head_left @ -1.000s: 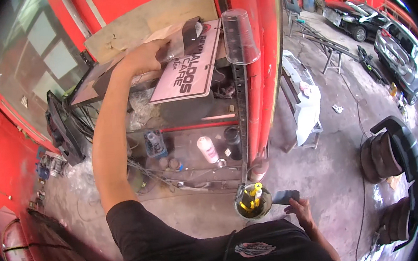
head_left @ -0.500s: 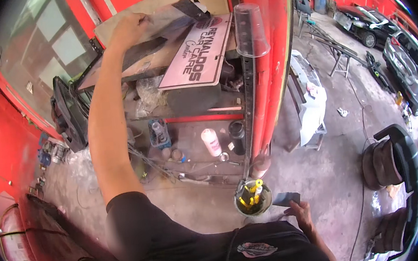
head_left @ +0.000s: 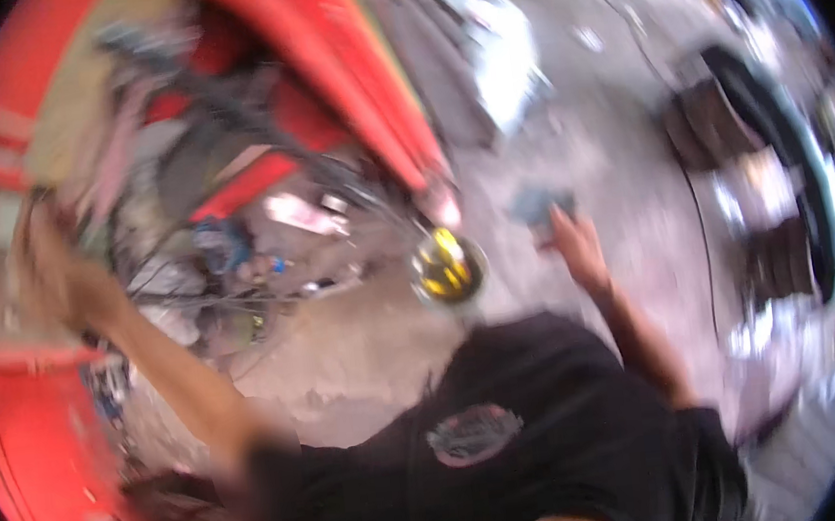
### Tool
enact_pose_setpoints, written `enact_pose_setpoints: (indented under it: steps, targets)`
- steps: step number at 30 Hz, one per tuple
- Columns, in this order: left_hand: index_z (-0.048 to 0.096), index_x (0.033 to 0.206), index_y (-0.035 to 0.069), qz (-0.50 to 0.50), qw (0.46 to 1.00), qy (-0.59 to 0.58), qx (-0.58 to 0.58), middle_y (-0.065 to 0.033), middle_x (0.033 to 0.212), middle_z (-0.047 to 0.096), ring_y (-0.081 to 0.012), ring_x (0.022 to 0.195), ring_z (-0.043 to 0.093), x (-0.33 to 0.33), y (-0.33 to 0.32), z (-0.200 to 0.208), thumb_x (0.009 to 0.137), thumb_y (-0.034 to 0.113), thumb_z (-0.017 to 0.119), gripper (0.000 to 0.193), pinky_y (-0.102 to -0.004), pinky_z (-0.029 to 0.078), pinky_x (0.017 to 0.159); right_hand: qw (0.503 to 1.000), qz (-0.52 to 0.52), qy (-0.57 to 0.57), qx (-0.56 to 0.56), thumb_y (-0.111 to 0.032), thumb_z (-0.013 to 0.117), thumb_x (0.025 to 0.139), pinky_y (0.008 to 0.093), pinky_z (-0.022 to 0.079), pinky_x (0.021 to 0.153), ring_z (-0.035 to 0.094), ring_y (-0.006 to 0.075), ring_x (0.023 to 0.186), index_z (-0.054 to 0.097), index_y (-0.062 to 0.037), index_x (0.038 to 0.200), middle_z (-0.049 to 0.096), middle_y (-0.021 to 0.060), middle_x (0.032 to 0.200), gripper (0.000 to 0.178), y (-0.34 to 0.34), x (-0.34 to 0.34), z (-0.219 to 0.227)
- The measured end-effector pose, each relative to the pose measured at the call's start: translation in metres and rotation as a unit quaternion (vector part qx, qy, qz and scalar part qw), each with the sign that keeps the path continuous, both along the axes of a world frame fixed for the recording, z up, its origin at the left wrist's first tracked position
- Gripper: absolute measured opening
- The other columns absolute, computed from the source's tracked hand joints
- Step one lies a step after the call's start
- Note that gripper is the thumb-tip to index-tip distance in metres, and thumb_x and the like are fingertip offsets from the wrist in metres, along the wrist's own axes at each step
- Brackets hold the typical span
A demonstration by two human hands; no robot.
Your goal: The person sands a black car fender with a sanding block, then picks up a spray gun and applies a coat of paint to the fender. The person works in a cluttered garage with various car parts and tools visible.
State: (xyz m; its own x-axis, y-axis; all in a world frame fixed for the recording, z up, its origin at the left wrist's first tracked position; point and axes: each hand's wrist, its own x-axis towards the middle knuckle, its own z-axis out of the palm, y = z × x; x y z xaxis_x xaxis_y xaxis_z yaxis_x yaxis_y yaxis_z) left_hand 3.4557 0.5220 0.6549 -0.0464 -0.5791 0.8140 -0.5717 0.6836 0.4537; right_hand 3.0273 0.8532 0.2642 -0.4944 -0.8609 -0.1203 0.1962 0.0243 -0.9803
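Observation:
Motion blurs the whole view. On the right, my right hand (head_left: 577,248) is closed on a flat dark grey sheet (head_left: 539,205) that looks like sandpaper, held out above the floor. My left hand (head_left: 58,263) is out at the far left, beside the cluttered shelf (head_left: 301,151). Its fingers are too smeared to show whether anything is in them. Between my two arms stands a round bucket (head_left: 480,277) with yellow tools (head_left: 449,257) sticking up inside.
A pink-white bottle (head_left: 305,214) lies among clutter on the lower left. Beyond the red post (head_left: 359,75) is a white panel (head_left: 507,61). A black car bumper (head_left: 776,125) and dark rounded parts (head_left: 716,126) are at the right. A cable (head_left: 698,193) crosses the floor.
My view has swung to the right and turned, so the shelf slid left. My left hand has come away from the shelf top. My right hand reaches farther forward, still with the grey sheet.

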Motion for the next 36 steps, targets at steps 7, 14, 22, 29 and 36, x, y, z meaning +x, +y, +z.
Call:
enact_pose_setpoints:
  steps: [7,14,22,29,36]
  targets:
    - [0.038,0.163,0.006,-0.47,0.687,-0.042,0.553,-0.0123,0.123,0.068,-0.0164,0.097,0.069,-0.306,0.242,-0.315,0.095,0.004,0.077,0.078,-0.0305,0.056,0.086,0.985,-0.051,-0.161,-0.019,-0.032,0.062,0.108,0.0356,0.061,0.076,0.074,0.0223,0.084,0.069,0.0043,0.12,0.076,0.0172,0.102,0.039,0.083,-0.101,-0.004]
    - [0.067,0.134,-0.001,-0.573,0.571,-0.019,0.588,-0.0179,0.128,0.072,-0.0243,0.111,0.073,-0.448,0.343,-0.362,0.099,0.012,0.075,0.038,-0.0354,0.062,0.092,0.991,-0.102,-0.081,0.006,-0.029,0.068,0.104,0.0327,0.058,0.081,0.073,0.0177,0.086,0.073,0.0044,0.12,0.077,0.0126,0.092,0.038,0.197,-0.163,0.018]
    - [0.078,0.118,0.0,-0.66,0.41,-0.098,0.622,-0.0063,0.116,0.074,-0.0142,0.108,0.069,-0.599,0.381,-0.383,0.099,0.0,0.071,0.02,-0.0278,0.058,0.095,0.978,-0.189,-0.069,-0.05,-0.025,0.07,0.104,0.0338,0.059,0.088,0.074,0.0194,0.098,0.071,-0.0016,0.133,0.078,0.0124,0.107,0.038,0.299,-0.222,-0.009]
    - [0.079,0.113,-0.001,-0.677,0.38,-0.128,0.617,-0.0019,0.111,0.073,-0.0104,0.103,0.065,-0.742,0.4,-0.396,0.1,0.006,0.074,0.016,-0.0245,0.052,0.089,0.938,-0.345,-0.012,0.009,-0.013,0.063,0.107,0.0341,0.059,0.087,0.072,0.0168,0.101,0.076,0.0012,0.116,0.077,0.0093,0.11,0.021,0.311,-0.323,-0.016]
    - [0.078,0.105,-0.002,-0.714,0.343,-0.164,0.588,-0.0021,0.102,0.073,-0.0112,0.101,0.068,-0.903,0.416,-0.399,0.097,0.003,0.077,0.009,-0.0253,0.053,0.088,0.854,-0.512,-0.086,-0.044,-0.022,0.071,0.103,0.0301,0.056,0.079,0.069,0.0124,0.089,0.078,0.0017,0.115,0.077,0.0059,0.099,0.027,0.293,-0.443,0.005]
